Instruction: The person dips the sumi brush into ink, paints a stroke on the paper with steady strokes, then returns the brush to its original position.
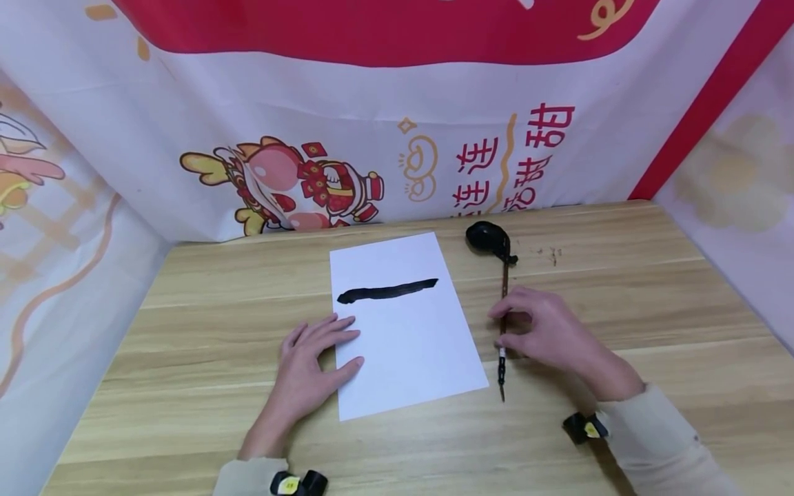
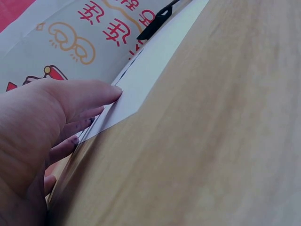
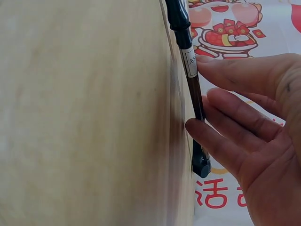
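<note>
A white sheet of paper (image 1: 403,358) lies on the table with one broad black ink stroke (image 1: 387,291) across its upper half. My left hand (image 1: 316,368) rests on the paper's left edge, fingers spread; dark smudges mark some fingertips in the left wrist view. To the right of the sheet lies a writing brush (image 1: 505,282), its brown shaft running away from me and its far end at a rounded, glossy black object (image 1: 486,236). My right hand (image 1: 548,331) is at the shaft, thumb touching near the white label (image 3: 190,62), the other fingers loosely extended beside it.
The wood-grain table (image 1: 205,331) meets a printed cloth backdrop (image 1: 298,96) at its far edge, with more cloth on both sides. Small dark marks (image 1: 554,256) are on the tabletop right of the black object.
</note>
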Demonstrator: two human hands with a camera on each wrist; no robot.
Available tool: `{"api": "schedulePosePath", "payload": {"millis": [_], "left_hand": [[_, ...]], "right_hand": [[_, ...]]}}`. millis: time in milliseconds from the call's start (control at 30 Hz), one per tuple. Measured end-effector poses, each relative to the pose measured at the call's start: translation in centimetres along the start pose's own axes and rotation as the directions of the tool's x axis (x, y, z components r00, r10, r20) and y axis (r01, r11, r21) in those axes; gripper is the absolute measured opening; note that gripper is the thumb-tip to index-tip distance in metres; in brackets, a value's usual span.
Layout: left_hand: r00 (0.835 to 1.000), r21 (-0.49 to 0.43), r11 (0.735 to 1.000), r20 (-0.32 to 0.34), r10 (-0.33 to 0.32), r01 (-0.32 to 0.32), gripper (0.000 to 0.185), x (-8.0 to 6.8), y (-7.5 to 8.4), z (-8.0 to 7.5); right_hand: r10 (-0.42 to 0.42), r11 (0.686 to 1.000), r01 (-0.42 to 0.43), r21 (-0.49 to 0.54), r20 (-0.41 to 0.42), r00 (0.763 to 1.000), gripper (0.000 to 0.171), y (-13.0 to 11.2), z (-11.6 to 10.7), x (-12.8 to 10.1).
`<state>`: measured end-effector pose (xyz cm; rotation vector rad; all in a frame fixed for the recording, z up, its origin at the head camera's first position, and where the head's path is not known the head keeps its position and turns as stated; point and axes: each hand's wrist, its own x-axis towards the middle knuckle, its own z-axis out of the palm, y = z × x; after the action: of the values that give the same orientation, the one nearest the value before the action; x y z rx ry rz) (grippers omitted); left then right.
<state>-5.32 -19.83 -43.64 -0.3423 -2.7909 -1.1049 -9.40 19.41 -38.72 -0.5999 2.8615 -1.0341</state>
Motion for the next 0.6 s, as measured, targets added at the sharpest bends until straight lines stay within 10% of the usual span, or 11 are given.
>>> {"api": "schedulePosePath", "payload": {"millis": [600], "left_hand": [[1.000, -0.009, 1.000, -0.018, 0.025, -0.025, 0.041, -0.03, 0.13, 0.09]], "right_hand": [[-0.067, 0.997, 0.067, -0.046, -0.016, 0.998, 0.029, 0.33, -0.25, -0.18]]}}
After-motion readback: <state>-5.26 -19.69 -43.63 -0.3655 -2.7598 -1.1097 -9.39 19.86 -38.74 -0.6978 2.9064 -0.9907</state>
